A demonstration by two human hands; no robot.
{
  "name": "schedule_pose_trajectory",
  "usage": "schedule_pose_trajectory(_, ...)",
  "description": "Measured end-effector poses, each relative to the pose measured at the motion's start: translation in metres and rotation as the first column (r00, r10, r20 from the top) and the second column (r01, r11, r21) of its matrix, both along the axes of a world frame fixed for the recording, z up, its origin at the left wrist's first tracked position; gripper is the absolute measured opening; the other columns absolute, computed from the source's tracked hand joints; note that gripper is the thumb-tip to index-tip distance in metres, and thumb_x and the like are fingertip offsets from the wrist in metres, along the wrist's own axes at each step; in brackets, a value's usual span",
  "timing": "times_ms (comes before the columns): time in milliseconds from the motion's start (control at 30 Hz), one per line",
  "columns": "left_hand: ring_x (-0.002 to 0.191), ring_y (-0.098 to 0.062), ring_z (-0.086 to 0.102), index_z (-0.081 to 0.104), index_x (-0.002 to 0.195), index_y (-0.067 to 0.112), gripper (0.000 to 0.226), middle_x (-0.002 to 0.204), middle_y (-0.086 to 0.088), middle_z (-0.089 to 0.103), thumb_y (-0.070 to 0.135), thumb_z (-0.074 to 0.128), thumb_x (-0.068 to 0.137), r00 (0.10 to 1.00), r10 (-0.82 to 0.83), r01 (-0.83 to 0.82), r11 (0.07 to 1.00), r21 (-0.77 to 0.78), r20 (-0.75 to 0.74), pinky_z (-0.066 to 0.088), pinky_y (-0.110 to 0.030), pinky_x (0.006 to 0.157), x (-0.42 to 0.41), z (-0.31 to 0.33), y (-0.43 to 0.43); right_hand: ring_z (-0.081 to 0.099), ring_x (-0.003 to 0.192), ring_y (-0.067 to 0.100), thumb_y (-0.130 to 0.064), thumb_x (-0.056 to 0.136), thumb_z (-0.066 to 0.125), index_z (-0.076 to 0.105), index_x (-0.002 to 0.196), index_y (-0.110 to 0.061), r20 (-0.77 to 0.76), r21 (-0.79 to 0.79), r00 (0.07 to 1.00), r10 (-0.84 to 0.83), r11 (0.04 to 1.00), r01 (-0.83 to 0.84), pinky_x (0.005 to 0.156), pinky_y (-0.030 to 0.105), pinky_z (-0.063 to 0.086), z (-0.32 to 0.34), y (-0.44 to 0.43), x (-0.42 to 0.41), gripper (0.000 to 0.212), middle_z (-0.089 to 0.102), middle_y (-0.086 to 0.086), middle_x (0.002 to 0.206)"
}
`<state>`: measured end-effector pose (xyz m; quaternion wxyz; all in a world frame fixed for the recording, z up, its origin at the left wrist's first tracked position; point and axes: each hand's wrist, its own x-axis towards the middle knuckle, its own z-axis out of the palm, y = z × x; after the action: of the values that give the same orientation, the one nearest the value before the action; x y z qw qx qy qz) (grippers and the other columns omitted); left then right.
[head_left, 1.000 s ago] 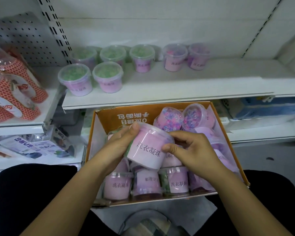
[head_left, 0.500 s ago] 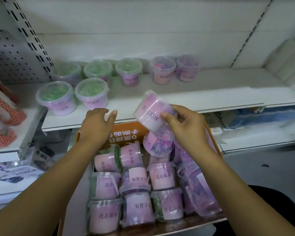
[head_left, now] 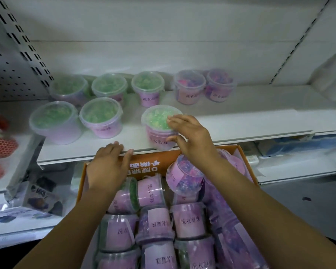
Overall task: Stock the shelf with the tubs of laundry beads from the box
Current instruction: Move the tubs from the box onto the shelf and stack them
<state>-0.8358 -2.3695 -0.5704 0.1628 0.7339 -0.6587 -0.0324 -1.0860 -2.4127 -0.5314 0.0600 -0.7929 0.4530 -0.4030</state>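
right hand [head_left: 188,136] gripped green-bead tub [head_left: 160,126] upright at shelf [head_left: 241,121] front edge; left hand [head_left: 108,167] open, fingers on edge at tub's 8 o'clock, above box [head_left: 81,179].

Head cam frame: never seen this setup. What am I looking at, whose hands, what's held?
There is no robot here. A person wears a wide-angle camera on the head, looking forward and down, so both arms enter from the bottom of the picture.

The right hand grips a tub of green laundry beads, standing upright near the front edge of the white shelf; its fingers rest on the lid. The left hand holds nothing and rests on the shelf's front edge.

Seven other tubs already stand on the shelf: five green ones to the left, two with pink and purple beads at the back. Below, an orange cardboard box holds many more tubs, lying on their sides.
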Motion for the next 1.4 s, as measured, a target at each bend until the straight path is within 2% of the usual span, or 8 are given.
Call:
schedule_pose_trajectory(200, 0.114, -0.029, 0.063, 0.072, 0.117, 0.015, 0.036, 0.127, -0.005, 0.069, 0.042, 0.060, 0.098, 1.000, 0.003, -0.004, 0.997, -0.078, -0.003, 0.052, -0.040, 0.084, 0.002, -0.006, 0.000, 0.056, 0.130, 0.023, 0.002, 0.082, 0.076, 0.070, 0.124, -0.006, -0.015, 0.066, 0.996, 0.088, 0.994, -0.087, 0.113, 0.024, 0.040, -0.011, -0.017, 0.013, 0.043, 0.067, 0.008, 0.132)
schedule_pose_trajectory(567, 0.108, -0.029, 0.065, 0.074, 0.111, 0.014, 0.029, 0.121, -0.005, 0.072, 0.037, 0.067, 0.095, 0.999, -0.005, -0.001, 0.989, -0.149, -0.035, 0.053, -0.036, 0.080, 0.003, -0.012, -0.004, 0.053, 0.131, 0.022, 0.008, 0.081, 0.073, 0.067, 0.126, -0.008, 0.003, 0.217, 1.000, 0.029, 0.976, -0.029, 0.109, 0.004, 0.027, -0.006, -0.051, 0.030, 0.049, 0.060, 0.012, 0.138)
schedule_pose_trajectory(633, 0.108, -0.030, 0.066, 0.074, 0.111, 0.014, 0.028, 0.121, -0.005, 0.072, 0.035, 0.068, 0.094, 0.999, -0.010, 0.004, 0.989, -0.150, -0.041, 0.054, -0.036, 0.081, 0.004, -0.015, -0.004, 0.053, 0.131, 0.024, 0.007, 0.080, 0.073, 0.065, 0.129, -0.007, -0.004, 0.219, 0.999, 0.033, 0.975, -0.031, 0.111, 0.008, 0.029, -0.004, -0.055, 0.032, 0.051, 0.060, 0.014, 0.138)
schedule_pose_trajectory(767, 0.111, -0.030, 0.065, 0.073, 0.114, 0.014, 0.029, 0.124, -0.005, 0.071, 0.034, 0.067, 0.095, 0.998, -0.032, 0.024, 0.988, -0.149, -0.050, 0.054, -0.037, 0.083, 0.006, -0.018, -0.004, 0.049, 0.136, 0.030, 0.006, 0.081, 0.072, 0.063, 0.130, -0.007, -0.036, 0.232, 0.999, 0.025, 0.973, -0.016, 0.116, 0.051, 0.036, -0.002, -0.058, 0.035, 0.051, 0.057, 0.014, 0.141)
schedule_pose_trajectory(833, 0.112, -0.030, 0.064, 0.072, 0.115, 0.013, 0.029, 0.126, -0.006, 0.070, 0.034, 0.066, 0.096, 0.998, -0.037, 0.030, 0.990, -0.139, -0.049, 0.054, -0.039, 0.083, 0.005, -0.018, -0.003, 0.042, 0.140, 0.031, 0.001, 0.083, 0.073, 0.061, 0.131, -0.009, -0.102, 0.210, 0.995, 0.023, 0.978, -0.001, 0.114, 0.061, 0.034, 0.001, -0.053, 0.034, 0.051, 0.054, 0.011, 0.144)
schedule_pose_trajectory(1033, 0.119, -0.032, 0.061, 0.069, 0.122, 0.010, 0.034, 0.133, -0.010, 0.066, 0.034, 0.061, 0.099, 0.997, -0.051, 0.046, 0.995, -0.087, -0.053, 0.054, -0.042, 0.086, 0.003, -0.015, -0.001, 0.021, 0.150, 0.019, -0.023, 0.090, 0.072, 0.042, 0.149, -0.019, -0.126, 0.270, 0.992, -0.025, 0.961, 0.059, 0.119, 0.051, 0.031, 0.010, -0.005, 0.033, 0.066, 0.031, -0.001, 0.163)
schedule_pose_trajectory(1233, 0.152, -0.023, 0.025, 0.046, 0.149, 0.009, 0.056, 0.162, -0.008, 0.035, 0.039, 0.054, 0.102, 0.973, -0.140, 0.151, 0.988, 0.045, -0.185, 0.025, -0.041, 0.122, 0.001, -0.015, 0.025, 0.015, 0.151, 0.017, -0.025, 0.091, 0.072, 0.046, 0.147, -0.018, -0.085, 0.487, 0.995, -0.062, 0.868, 0.095, 0.120, 0.033, 0.022, -0.008, 0.085, 0.019, 0.062, 0.025, -0.001, 0.164)
schedule_pose_trajectory(1400, 0.135, -0.032, 0.050, 0.062, 0.132, 0.000, 0.040, 0.143, -0.017, 0.057, 0.022, 0.061, 0.098, 0.953, -0.052, 0.010, 0.990, -0.140, -0.299, 0.038, -0.047, 0.115, 0.007, -0.010, 0.082, 0.031, 0.145, 0.027, -0.015, 0.088, 0.072, 0.050, 0.143, -0.010, -0.123, 0.477, 0.968, -0.217, 0.843, 0.250, 0.119, 0.036, 0.025, -0.029, 0.121, 0.005, 0.060, 0.040, 0.008, 0.157)
